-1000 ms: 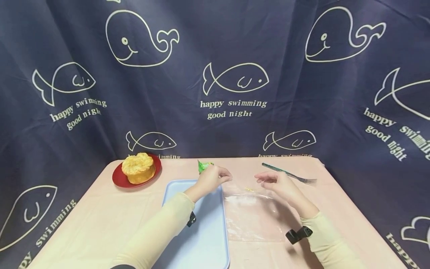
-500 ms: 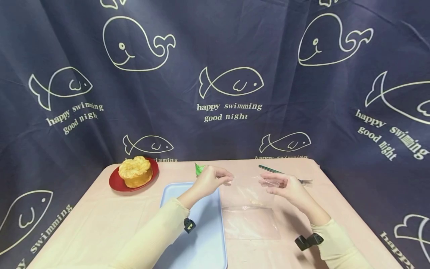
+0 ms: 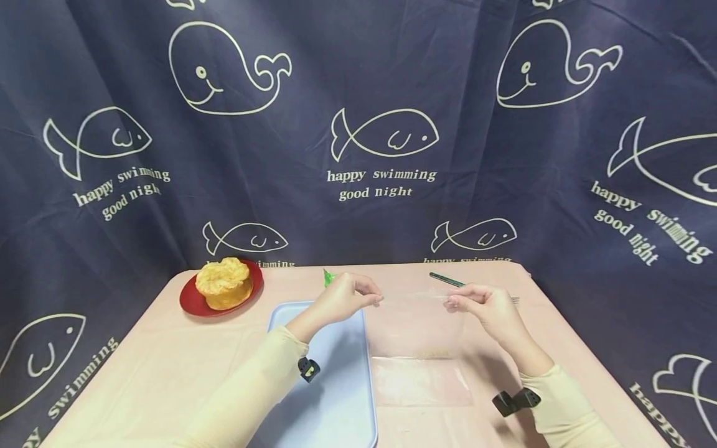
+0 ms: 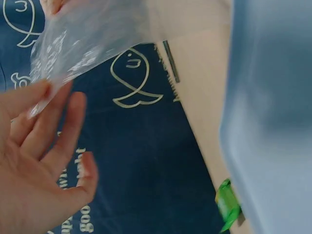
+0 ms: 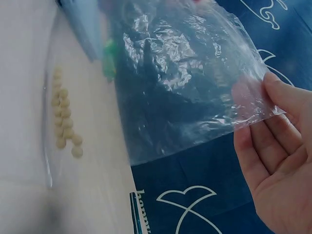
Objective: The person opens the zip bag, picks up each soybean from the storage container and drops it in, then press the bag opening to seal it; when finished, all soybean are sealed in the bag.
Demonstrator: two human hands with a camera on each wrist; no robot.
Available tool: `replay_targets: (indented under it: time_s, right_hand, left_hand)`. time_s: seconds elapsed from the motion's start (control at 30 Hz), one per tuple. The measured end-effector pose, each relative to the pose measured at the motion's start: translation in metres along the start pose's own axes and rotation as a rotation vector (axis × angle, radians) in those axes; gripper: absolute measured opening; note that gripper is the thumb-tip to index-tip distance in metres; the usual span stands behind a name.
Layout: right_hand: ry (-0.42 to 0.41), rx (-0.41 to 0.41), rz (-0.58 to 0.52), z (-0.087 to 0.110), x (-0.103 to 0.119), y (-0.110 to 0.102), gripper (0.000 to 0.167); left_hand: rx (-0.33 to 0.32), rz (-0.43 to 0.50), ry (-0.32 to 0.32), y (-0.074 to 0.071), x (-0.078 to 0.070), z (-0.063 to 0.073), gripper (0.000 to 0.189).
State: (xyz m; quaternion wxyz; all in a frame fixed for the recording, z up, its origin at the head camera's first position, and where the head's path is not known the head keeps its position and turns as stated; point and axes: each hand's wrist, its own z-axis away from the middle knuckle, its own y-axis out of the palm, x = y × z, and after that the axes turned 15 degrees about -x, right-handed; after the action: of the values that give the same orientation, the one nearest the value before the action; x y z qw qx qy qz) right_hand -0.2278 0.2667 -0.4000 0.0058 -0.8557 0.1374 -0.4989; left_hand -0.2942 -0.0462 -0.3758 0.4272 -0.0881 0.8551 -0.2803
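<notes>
A clear plastic bag (image 3: 411, 320) is stretched between my two hands. My left hand (image 3: 342, 302) pinches its upper left corner, and my right hand (image 3: 490, 314) pinches the upper right corner between thumb and fingers. In the right wrist view, several small round yellowish pieces (image 5: 63, 117) are clustered low in the bag, by its bottom edge. More clear plastic (image 3: 420, 382) lies flat on the table just below the raised part; I cannot tell whether it belongs to the same bag.
A blue tray (image 3: 330, 373) lies beneath my left forearm. Behind my left hand is a green wrapped item (image 3: 328, 277), partly hidden. A fork (image 3: 445, 279) lies behind my right hand. At the far left a red plate (image 3: 193, 302) holds a yellow bread-like cake (image 3: 224, 285).
My right hand has moved slightly right and now pinches the bag's corner. The bag has risen and spread between my hands, and the yellowish pieces have dropped to its bottom.
</notes>
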Motion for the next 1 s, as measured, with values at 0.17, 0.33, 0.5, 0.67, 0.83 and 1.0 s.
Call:
replay_targets:
  time_s: [0.17, 0.33, 0.5, 0.67, 0.83, 1.0]
  right_hand:
    - [-0.012, -0.022, 0.005, 0.001, 0.004, 0.001, 0.013]
    - [-0.038, -0.020, -0.012, 0.003, 0.010, 0.004, 0.011]
    - [-0.050, -0.020, 0.001, 0.004, 0.015, 0.006, 0.009]
    - [-0.049, -0.032, 0.038, 0.003, 0.019, 0.007, 0.008]
    - [-0.058, -0.035, 0.053, 0.005, 0.019, 0.007, 0.007]
    - [-0.076, -0.036, 0.016, 0.008, 0.017, 0.008, 0.006]
  left_hand:
    - [0.055, -0.156, 0.121, 0.011, -0.027, -0.023, 0.036]
    - [0.120, -0.258, 0.266, 0.046, -0.060, -0.045, 0.030]
    - [0.087, -0.338, 0.358, 0.067, -0.074, -0.051, 0.010]
    - [0.020, -0.381, 0.354, 0.067, -0.076, -0.050, 0.005]
    - [0.010, -0.368, 0.386, 0.064, -0.078, -0.046, 0.003]
    - [0.002, -0.405, 0.448, 0.064, -0.078, -0.042, 0.004]
